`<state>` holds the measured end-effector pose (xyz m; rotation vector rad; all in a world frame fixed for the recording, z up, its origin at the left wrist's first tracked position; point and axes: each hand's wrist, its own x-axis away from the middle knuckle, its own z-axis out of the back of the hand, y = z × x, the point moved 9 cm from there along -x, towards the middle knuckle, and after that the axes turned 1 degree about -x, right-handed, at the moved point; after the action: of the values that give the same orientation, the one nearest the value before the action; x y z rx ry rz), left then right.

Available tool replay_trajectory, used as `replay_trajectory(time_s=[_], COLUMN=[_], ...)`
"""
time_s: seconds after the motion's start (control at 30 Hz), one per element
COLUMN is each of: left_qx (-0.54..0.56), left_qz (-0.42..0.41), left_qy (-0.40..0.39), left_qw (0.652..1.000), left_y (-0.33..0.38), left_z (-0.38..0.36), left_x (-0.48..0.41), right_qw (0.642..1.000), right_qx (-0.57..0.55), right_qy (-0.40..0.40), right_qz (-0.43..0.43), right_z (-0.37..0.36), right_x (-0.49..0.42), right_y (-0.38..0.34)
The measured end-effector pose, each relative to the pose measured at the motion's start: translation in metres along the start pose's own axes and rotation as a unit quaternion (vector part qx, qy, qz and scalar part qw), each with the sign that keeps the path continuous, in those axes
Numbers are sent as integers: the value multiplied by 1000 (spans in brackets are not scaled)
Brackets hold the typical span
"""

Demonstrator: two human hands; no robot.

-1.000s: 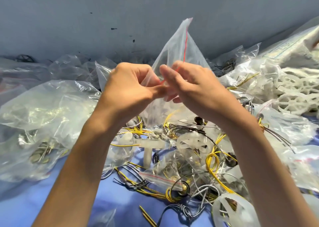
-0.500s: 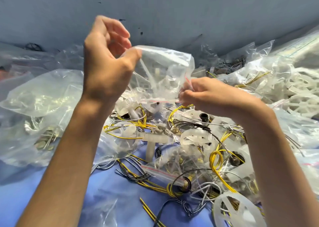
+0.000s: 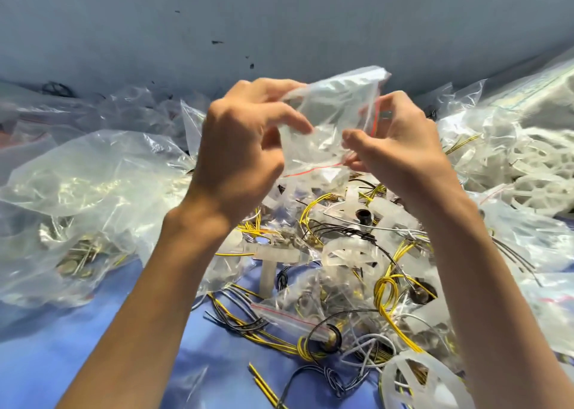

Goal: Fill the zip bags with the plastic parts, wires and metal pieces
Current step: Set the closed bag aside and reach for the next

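Both of my hands hold a small clear zip bag (image 3: 334, 116) with a red seal line, lifted above the pile. My left hand (image 3: 242, 150) pinches its left side with curled fingers. Its right edge near the red strip is gripped by my right hand (image 3: 400, 147). The bag looks empty. Below lies a heap of yellow and black wires (image 3: 388, 296), white plastic parts (image 3: 351, 253) and small metal pieces, partly hidden by my forearms.
A large clear bag (image 3: 80, 191) with metal pieces lies at the left. A sealed small zip bag (image 3: 292, 318) sits in the heap. White plastic wheels in bags (image 3: 534, 166) pile up at the right. Blue cloth (image 3: 46, 362) shows at the lower left. A grey wall stands behind.
My left hand came down and right from its raised position to meet the bag. My right hand rose, and the bag now sits crumpled between both hands.
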<state>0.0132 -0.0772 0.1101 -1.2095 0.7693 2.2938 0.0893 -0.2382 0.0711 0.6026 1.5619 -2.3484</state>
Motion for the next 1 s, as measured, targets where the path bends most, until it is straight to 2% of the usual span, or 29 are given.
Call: replay_trajectory(time_s=[0.1, 0.17, 0.23, 0.3, 0.4, 0.6, 0.7, 0.83, 0.93, 1.0], left_qx=[-64, -59, -47, -39, -38, -150, -132, -36, -87, -161], left_qz=[88, 153, 184, 180, 170, 153, 136, 201, 209, 220], left_qy=[52, 43, 17, -8, -9, 135, 82, -40, -74, -50], left_qw=[993, 985, 982, 983, 985, 967, 978, 978, 971, 961], left_y=[-22, -38, -45, -44, -43, -25, -29, -47, -50, -53], left_z=[12, 11, 4, -4, -4, 30, 20, -6, -11, -1], left_x=[1, 4, 7, 9, 8, 6, 3, 7, 10, 12], right_qw=[999, 996, 992, 988, 989, 986, 982, 979, 971, 965], right_qx=[-12, -49, -50, -24, -10, 16, 32, 24, 55, 82], right_qy=[-25, -63, -87, -102, -98, -104, -122, -154, -201, -225], right_qz=[22, 41, 79, 110, 114, 133, 140, 132, 119, 107], right_z=[-2, -10, -16, -21, -21, -25, -25, -19, -27, -33], right_x=[1, 5, 11, 16, 17, 20, 21, 21, 24, 24], right_y=[-8, -18, -30, -39, -42, -53, -53, -48, -43, -37])
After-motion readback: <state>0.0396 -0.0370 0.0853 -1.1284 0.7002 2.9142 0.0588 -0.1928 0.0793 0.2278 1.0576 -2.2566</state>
